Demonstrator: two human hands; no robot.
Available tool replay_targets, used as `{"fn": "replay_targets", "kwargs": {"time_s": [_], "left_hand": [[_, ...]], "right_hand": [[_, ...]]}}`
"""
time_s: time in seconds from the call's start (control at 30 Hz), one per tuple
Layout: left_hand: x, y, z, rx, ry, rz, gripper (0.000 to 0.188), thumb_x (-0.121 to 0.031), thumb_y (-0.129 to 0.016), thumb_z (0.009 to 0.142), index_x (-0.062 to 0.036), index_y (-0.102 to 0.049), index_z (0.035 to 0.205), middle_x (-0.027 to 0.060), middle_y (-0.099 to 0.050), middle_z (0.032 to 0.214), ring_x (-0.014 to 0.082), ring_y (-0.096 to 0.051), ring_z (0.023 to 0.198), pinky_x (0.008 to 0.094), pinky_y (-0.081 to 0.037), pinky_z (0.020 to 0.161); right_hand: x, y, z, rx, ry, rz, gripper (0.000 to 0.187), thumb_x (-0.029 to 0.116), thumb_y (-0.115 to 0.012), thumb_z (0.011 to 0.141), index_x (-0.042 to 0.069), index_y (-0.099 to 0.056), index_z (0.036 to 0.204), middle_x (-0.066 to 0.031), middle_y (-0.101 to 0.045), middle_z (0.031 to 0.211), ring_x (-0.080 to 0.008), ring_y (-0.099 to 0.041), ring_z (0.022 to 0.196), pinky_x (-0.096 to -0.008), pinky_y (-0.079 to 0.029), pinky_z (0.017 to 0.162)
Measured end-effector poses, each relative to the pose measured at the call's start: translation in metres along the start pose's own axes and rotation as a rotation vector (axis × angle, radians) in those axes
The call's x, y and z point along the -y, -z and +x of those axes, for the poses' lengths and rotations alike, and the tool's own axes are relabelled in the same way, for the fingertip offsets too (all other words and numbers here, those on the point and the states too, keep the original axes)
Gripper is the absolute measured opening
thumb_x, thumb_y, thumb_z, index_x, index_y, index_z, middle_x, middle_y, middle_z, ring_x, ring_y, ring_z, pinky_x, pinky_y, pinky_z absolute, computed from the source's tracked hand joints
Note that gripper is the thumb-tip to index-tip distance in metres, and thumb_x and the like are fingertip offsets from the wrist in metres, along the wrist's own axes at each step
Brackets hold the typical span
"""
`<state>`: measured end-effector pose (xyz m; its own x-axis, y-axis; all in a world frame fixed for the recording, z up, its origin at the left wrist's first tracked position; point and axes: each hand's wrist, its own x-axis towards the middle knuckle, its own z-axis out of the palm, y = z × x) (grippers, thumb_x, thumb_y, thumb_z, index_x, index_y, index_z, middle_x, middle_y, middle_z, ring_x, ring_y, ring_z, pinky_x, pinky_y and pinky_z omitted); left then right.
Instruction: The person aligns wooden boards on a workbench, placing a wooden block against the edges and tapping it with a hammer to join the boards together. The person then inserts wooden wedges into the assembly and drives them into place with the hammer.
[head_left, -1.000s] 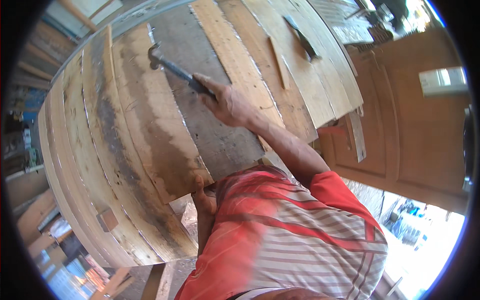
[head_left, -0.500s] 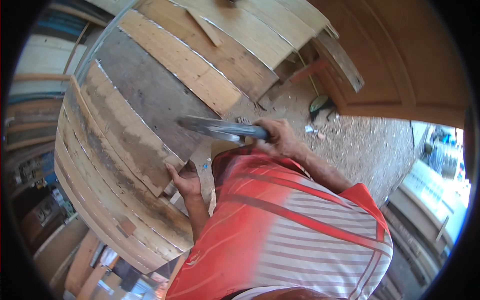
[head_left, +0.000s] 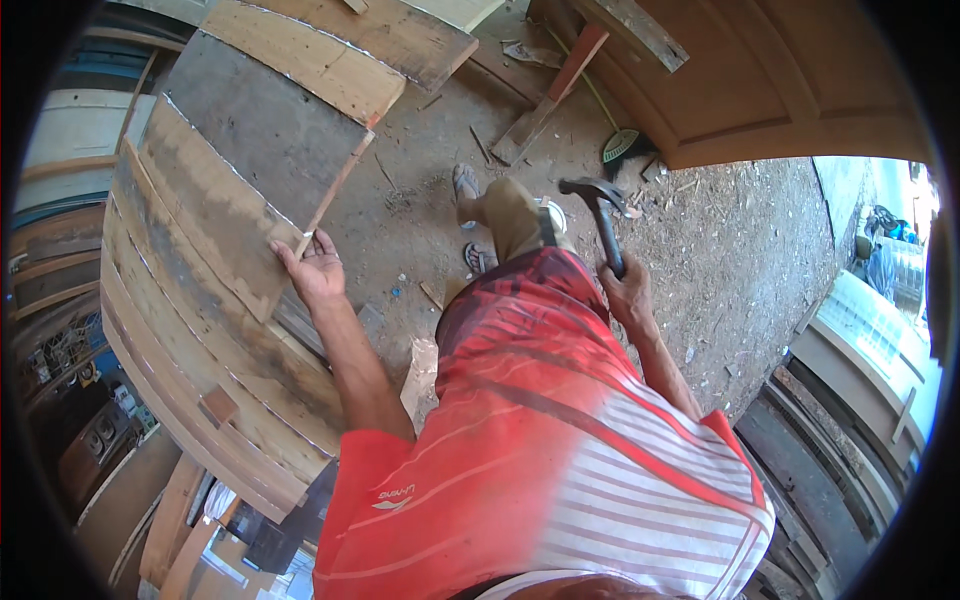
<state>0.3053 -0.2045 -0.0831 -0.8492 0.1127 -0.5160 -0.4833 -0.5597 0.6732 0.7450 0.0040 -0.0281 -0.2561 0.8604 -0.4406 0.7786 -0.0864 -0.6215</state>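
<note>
In my right hand (head_left: 628,292) is a claw hammer (head_left: 608,238), my fingers closed round its dark handle. Its metal head points away from me, over the ground to the right of my legs. My left hand (head_left: 318,275) pinches the near end of a thin wooden strip (head_left: 338,185), thumb on top and fingers partly hidden underneath. That strip runs along the right end of a dark grey board (head_left: 265,125). Beside it lies a stained brown plank (head_left: 215,190), part of a large panel of side-by-side planks with pale lines at their joints.
A small wood block (head_left: 218,407) sits on the near planks. Brown panelled wood (head_left: 770,80) stands at the far right, with a green broom-like tool (head_left: 620,146) beside it. Wood scraps litter the dirt floor (head_left: 720,260). Stacked boards (head_left: 820,470) lie at lower right.
The hammer has swung from over the boards to the right, away from the panel. My left hand has shifted up and left in view, and the thin strip now shows along the board's end.
</note>
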Motion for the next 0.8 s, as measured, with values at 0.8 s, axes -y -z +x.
{"fn": "replay_targets", "kwargs": {"time_s": [0.8], "left_hand": [[0.260,0.136,-0.132,-0.091,0.341,0.747,0.074,-0.057,-0.049,0.102,0.0028,-0.044,0.145,0.0219,-0.059,0.134,0.0307,-0.062,0.116,0.0406,-0.052,0.097]], "right_hand": [[-0.185,-0.006,0.253,0.778,-0.287,0.108,0.032,0.027,-0.064,0.089,-0.003,-0.064,0.101,-0.0094,-0.063,0.078,-0.0184,-0.064,0.069,-0.0339,-0.051,0.057]]}}
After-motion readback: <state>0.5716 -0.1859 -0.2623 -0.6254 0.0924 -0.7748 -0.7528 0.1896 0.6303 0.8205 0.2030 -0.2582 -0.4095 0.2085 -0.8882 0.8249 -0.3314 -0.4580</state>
